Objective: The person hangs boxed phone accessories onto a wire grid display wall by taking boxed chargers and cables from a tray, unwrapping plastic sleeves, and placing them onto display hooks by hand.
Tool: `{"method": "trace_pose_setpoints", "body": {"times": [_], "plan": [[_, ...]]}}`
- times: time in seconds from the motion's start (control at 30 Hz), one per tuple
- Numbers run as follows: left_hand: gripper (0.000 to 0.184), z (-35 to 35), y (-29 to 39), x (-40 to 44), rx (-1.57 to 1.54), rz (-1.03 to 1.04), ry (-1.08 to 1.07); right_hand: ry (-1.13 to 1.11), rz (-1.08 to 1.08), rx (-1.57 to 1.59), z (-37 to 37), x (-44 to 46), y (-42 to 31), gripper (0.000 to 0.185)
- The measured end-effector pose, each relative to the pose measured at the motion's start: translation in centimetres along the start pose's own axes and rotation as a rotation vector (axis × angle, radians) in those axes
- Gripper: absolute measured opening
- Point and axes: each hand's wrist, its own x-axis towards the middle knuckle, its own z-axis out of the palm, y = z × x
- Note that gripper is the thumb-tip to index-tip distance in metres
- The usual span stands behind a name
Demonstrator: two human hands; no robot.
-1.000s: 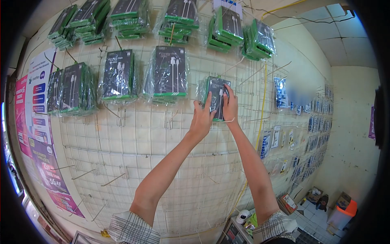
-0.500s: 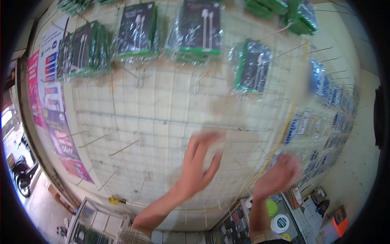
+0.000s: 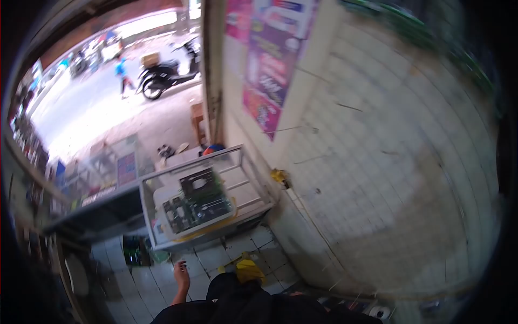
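Note:
My left hand (image 3: 182,275) hangs low over the tiled floor (image 3: 202,259), small and a little blurred, and whether its fingers hold anything is too small to tell. My right hand cannot be made out. Ahead of my left hand stands a glass display case (image 3: 253,210), with dark and green packages (image 3: 202,189) on it. A dark green package (image 3: 135,251) lies low to the left of that hand.
The wire grid wall (image 3: 377,162) runs along the right, with thin hooks sticking out. Posters (image 3: 270,65) hang beside the doorway. Outside, a motorcycle (image 3: 167,75) is parked and a person (image 3: 122,75) is on the street. A yellow object (image 3: 249,270) is near the floor.
The view has swung left and down from the grid wall to the case and doorway. Both hands let go of the hanging package; my left hand is now low, and my right has left view.

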Motion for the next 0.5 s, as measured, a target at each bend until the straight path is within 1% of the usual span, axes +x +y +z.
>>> {"method": "trace_pose_setpoints", "body": {"times": [0.03,0.07,0.13,0.17,0.2,0.23,0.27,0.3,0.33,0.37,0.43,0.5], "plan": [[0.019,-1.1,-2.1,-0.9,0.068,-0.132,0.09,0.0,0.092,-0.03,-1.4,0.6,0.0,0.028],[0.019,-1.4,-3.6,-2.2,0.072,-0.185,0.114,0.001,0.184,-0.063,-2.9,0.9,-0.1,0.028],[0.02,-2.1,-5.7,-3.9,-0.027,-0.221,0.181,0.01,0.369,-0.129,-5.1,2.2,-1.3,0.029],[0.021,-2.2,-6.3,-4.6,-0.049,-0.19,0.175,0.013,0.466,-0.16,-5.0,1.9,-1.4,0.03],[0.022,-1.8,-5.4,-4.6,-0.073,-0.156,0.165,0.223,0.416,0.024,-4.4,4.6,1.7,0.033],[0.022,-0.9,-5.7,-4.3,-0.126,-0.14,0.161,0.233,0.473,0.023,-6.3,7.3,1.0,0.038],[0.022,0.0,-5.9,-3.5,-0.178,-0.117,0.158,0.35,0.377,0.025,-7.7,9.9,-0.1,0.035],[0.02,0.6,-4.6,-2.6,-0.195,-0.09,0.166,0.389,0.302,0.01,-9.3,12.6,-1.5,0.031],[0.02,0.5,-1.6,-1.5,-0.147,-0.045,0.147,0.505,0.128,0.01,-10.7,15.1,-3.8,0.021],[0.02,0.2,1.9,0.0,-0.103,0.004,0.127,0.512,0.062,-0.002,-12.2,17.6,-6.7,0.024],[0.021,0.5,6.4,2.9,-0.105,0.111,0.137,0.542,-0.16,-0.014,-14.5,22.3,-12.0,0.021],[0.023,2.2,7.5,6.3,-0.122,0.214,0.163,0.515,-0.286,0.044,-16.6,25.7,-17.4,0.022]]}}
